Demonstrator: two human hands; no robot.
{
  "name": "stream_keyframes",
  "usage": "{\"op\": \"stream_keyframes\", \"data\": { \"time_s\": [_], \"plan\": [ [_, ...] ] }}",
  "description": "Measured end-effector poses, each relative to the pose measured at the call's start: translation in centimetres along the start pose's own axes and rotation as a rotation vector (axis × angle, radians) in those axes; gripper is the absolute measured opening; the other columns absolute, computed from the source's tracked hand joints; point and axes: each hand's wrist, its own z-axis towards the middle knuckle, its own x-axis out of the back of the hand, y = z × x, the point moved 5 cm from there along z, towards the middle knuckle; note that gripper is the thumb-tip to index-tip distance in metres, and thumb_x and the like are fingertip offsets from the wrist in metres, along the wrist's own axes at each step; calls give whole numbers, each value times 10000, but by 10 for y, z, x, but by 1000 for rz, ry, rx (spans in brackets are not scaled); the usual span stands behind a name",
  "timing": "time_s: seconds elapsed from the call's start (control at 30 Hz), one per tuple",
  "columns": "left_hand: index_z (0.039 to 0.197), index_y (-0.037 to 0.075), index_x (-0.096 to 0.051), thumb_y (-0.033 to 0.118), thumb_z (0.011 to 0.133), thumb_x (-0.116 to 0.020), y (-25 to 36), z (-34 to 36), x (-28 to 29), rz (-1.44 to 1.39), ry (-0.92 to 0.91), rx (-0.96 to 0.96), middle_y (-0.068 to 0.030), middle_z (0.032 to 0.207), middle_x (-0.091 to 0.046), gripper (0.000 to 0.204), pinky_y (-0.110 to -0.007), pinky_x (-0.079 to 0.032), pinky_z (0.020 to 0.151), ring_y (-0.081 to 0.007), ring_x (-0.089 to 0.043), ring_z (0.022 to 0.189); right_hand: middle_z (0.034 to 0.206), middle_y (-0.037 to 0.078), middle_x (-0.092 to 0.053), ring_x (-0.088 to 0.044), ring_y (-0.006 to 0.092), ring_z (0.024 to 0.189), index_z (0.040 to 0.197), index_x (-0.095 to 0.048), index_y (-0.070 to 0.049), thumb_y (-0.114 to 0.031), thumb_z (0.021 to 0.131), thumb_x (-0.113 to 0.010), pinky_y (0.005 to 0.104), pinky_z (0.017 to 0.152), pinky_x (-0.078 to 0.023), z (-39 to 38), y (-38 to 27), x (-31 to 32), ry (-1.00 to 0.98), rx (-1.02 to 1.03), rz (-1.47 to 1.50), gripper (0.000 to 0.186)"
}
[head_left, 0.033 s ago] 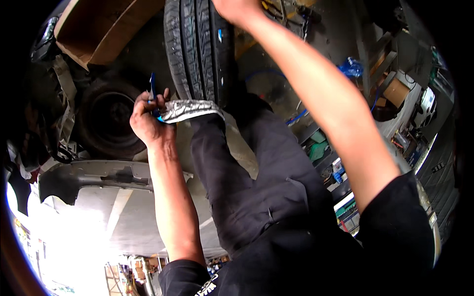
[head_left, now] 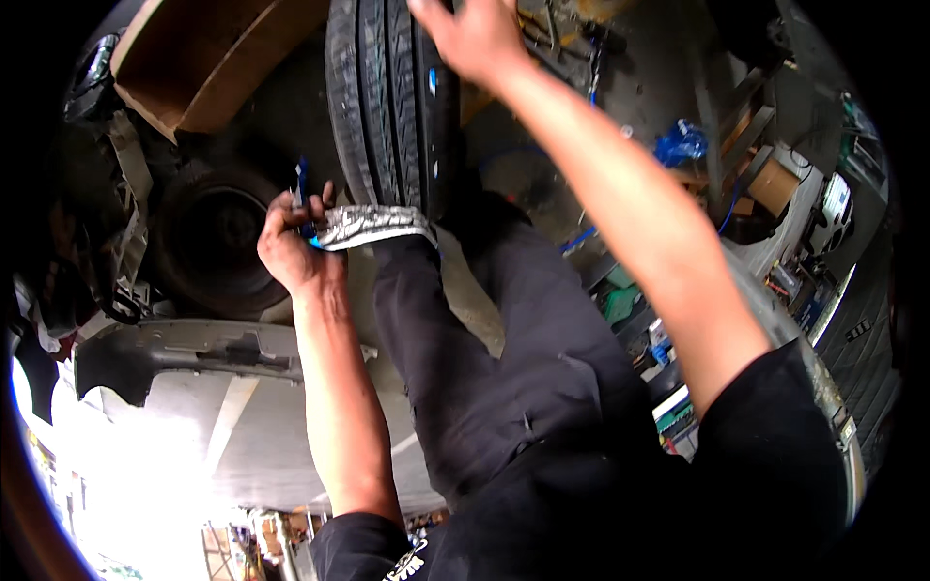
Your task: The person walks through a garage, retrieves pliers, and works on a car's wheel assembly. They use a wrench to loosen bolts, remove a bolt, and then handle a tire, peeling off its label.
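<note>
A black tyre [head_left: 387,116] stands upright in front of me, tread facing me, with a small blue mark on its right side. My left hand [head_left: 291,247] is closed around a slim blue-handled tool [head_left: 302,179] whose kind I cannot make out. A crumpled silver-grey strip with a white edge [head_left: 373,228] runs from the same hand across the tyre's lower end, near my knee. At the tyre's upper right is my right hand [head_left: 480,44], its thumb spread from the fingers. The upper picture edge cuts off its fingertips; nothing shows in it.
An open cardboard box [head_left: 208,73] is at the far left. Below it lies another tyre on a wheel [head_left: 218,232], beside a grey bumper-like panel [head_left: 194,344]. To the right are a blue plastic bag [head_left: 681,142], a cardboard carton [head_left: 773,186] and cluttered tools.
My right hand has moved down the picture slightly, so its thumb and more of its fingers now show. The left hand keeps its hold on the tool and strip, almost unmoved.
</note>
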Motion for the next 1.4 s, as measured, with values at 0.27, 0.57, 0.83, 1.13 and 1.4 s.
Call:
{"op": "stream_keyframes", "data": {
  "time_s": [0.27,0.57,0.83,1.13,1.4],
  "plan": [
    [807,72,-475,319,928,-566,-21,-22,-32,-205,61,156,-77,605,-447,289,-493,-513,824,-213,-483,536,1354,242,-399,-415,366,1259,1418,-287,34,-505,869,-633,439,1070,-332,-260,-55,82,-549,-55,430,843],
    [946,32,-564,234,1001,-445,-36,-41,-43,-166,-190,227,-61,900,-587,242,-342,-496,813,-188,-576,845,1077,84,-654,-539,269,1050,1200,-608,-60,-296,800,-746,368,933,-447,-179,-76,26,-521,264,383,484],
    [1040,24,-572,138,955,-538,-62,-34,-36,-30,-224,285,-177,937,-638,146,-490,-555,806,-339,-643,841,816,127,-667,-646,311,753,981,-662,-35,-156,835,-676,362,692,-517,-146,-37,31,-307,192,288,189],
    [1031,-17,-497,97,954,-565,-69,-12,-18,4,-269,263,-159,839,-638,153,-472,-582,779,-326,-677,773,833,87,-675,-629,149,773,1014,-631,10,-227,914,-656,305,714,-501,-95,61,37,-246,-242,463,259],
    [981,-11,-500,0,889,-572,-56,-11,-104,195,-447,276,-123,796,-643,117,-327,-570,682,-255,-678,722,1008,162,-653,-645,250,955,1039,-661,18,-255,871,-697,334,846,-492,-99,37,4,-454,-139,513,322]
  ]
}}
